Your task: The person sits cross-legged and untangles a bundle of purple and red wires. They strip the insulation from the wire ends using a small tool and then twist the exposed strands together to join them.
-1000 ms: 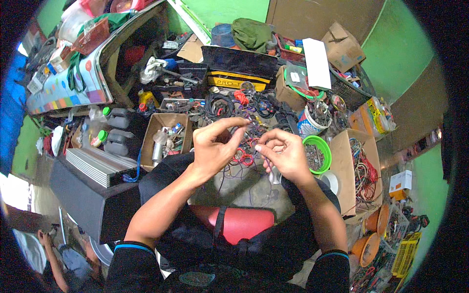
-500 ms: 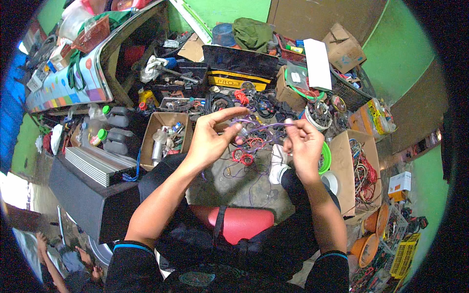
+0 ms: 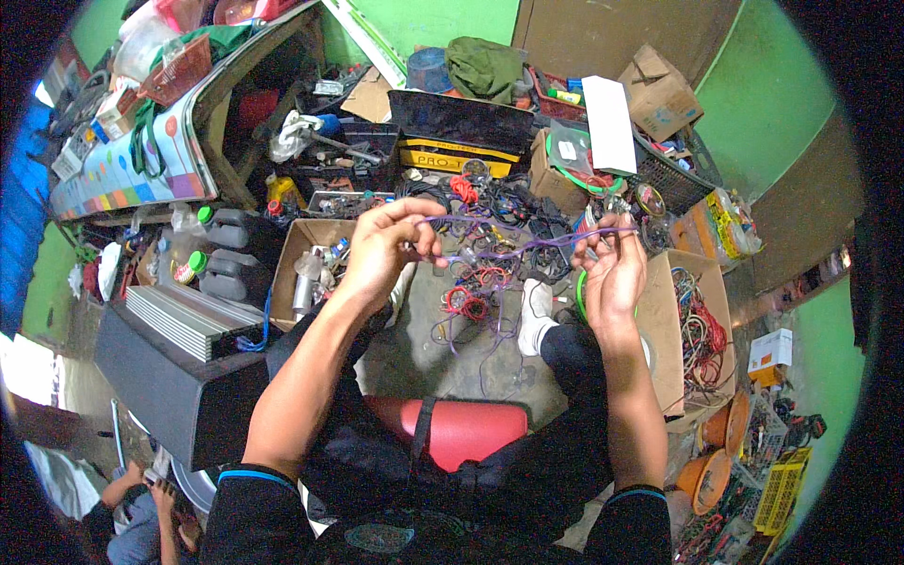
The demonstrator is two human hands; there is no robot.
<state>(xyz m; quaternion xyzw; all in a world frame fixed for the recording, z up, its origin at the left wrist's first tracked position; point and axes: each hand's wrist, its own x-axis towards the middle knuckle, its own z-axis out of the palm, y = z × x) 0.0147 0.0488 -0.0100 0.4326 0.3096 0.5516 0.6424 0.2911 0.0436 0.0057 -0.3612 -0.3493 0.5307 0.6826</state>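
Observation:
A thin purple wire stretches in loose, wavy strands between my two raised hands. My left hand is closed, pinching the wire's left part between thumb and curled fingers. On the other side my right hand grips the wire near its fingertips, palm turned up. More purple wire hangs down and trails in loops to the floor between my feet. Just beyond lies a small coil of red wire, amid a tangle of dark cables.
An open cardboard box of wires stands at my right, another cardboard box at my left. A finned metal unit rests on a black case. Beyond are toolboxes. Another person's hands show at lower left.
My hands have spread apart, the left moving left and the right moving right, drawing the purple wire out longer between them. My left knee has shifted left, and the other person's hands have moved.

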